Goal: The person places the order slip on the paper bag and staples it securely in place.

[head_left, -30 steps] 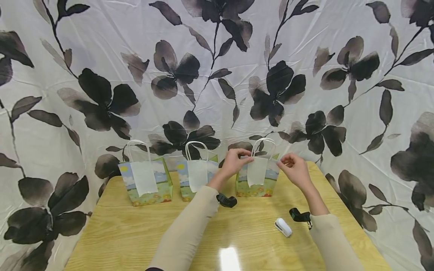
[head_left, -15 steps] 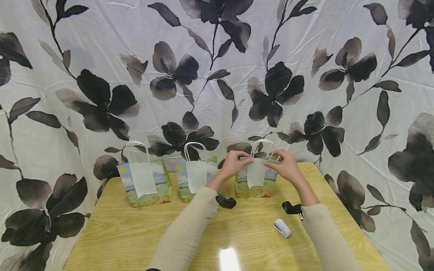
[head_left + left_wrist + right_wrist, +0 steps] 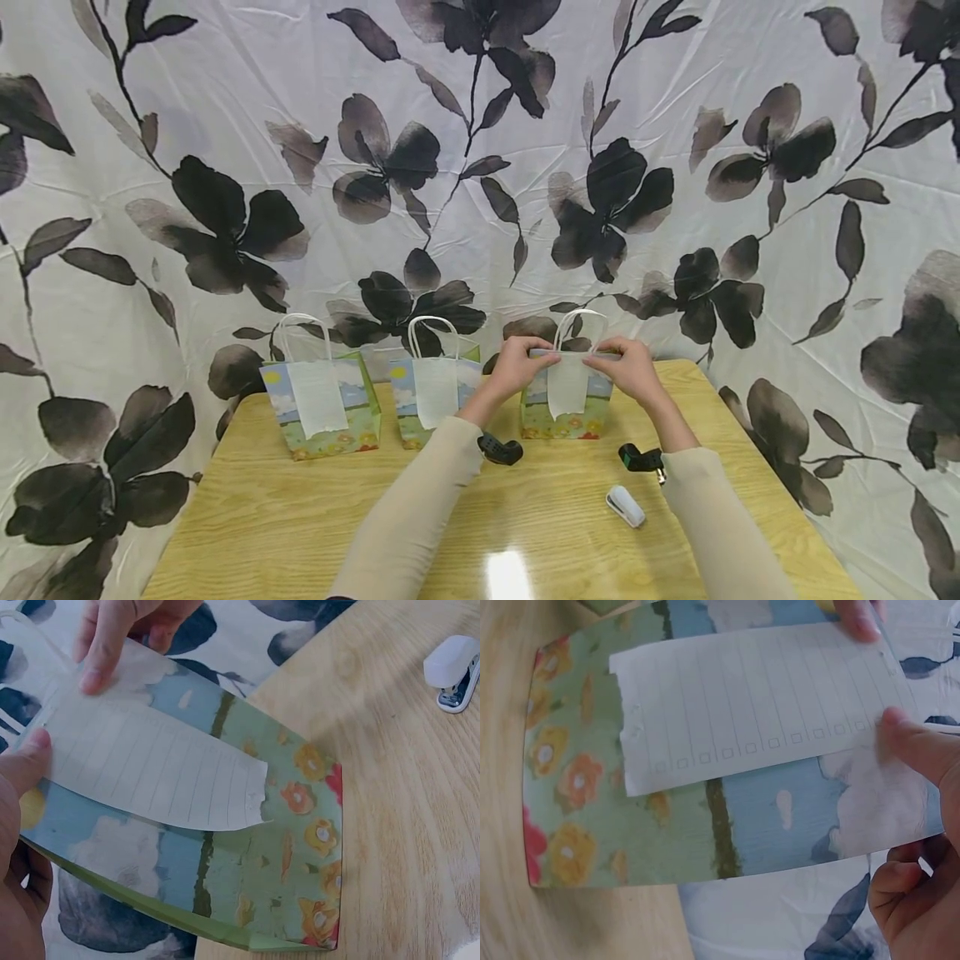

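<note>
At the back right of the table stands a paper gift bag (image 3: 536, 412) printed with sky, grass and flowers, its white handles up. A lined note sheet (image 3: 157, 769) with one torn end lies against its front, reaching the top edge. My left hand (image 3: 516, 364) pinches the sheet and bag rim at the left, thumb in front and fingers behind. At the other top corner my right hand (image 3: 632, 367) does likewise, its thumb (image 3: 911, 739) on the sheet's edge. Small checkboxes run along one side of the sheet in the right wrist view.
Two matching gift bags, one at the left (image 3: 360, 417) and one in the middle (image 3: 401, 408), carry similar white sheets. A small white stapler (image 3: 626, 506) lies on the wooden table (image 3: 285, 525) before my right forearm. A floral cloth (image 3: 495, 217) hangs behind.
My right hand has moved left from the bag's right corner onto the sheet's right edge and now grips there. The left hand has kept its place.
</note>
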Tool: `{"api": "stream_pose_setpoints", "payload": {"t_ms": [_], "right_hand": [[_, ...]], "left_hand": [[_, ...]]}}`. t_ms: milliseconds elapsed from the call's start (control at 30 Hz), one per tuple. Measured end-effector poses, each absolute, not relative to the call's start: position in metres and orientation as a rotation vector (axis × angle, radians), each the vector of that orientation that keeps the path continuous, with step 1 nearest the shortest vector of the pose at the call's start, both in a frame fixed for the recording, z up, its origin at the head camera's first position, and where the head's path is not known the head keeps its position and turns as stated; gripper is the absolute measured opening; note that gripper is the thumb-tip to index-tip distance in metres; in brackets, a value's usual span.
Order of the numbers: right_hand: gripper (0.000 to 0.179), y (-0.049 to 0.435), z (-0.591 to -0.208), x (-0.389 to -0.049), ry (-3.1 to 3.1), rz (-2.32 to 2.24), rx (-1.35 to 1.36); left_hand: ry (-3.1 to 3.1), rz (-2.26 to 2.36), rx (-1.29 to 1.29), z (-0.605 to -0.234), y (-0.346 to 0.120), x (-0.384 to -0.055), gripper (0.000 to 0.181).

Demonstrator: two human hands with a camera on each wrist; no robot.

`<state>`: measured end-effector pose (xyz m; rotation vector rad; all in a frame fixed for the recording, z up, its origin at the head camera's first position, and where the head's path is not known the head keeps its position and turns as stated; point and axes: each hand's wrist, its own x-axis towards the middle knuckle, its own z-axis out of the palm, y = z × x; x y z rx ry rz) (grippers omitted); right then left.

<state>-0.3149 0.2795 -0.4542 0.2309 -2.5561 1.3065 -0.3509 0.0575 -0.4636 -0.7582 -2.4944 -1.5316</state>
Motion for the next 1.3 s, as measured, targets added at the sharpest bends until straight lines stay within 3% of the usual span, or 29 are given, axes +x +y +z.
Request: {"api": "stream_pose_setpoints", "payload": {"t_ms": [1100,1300], "right_hand": [[0.032,0.271,-0.463,-0.314,-2.575,1.287,0.231],[0.045,0.277,-0.46,-0.309,-2.525,1.225,0.25]], "left_hand": [[-2.515,-1.486,-0.676,-0.463,0.051,-0.344,0.018],[-2.517,-1.473,-0.681,-0.457,0.055,-0.345,0.019]]}}
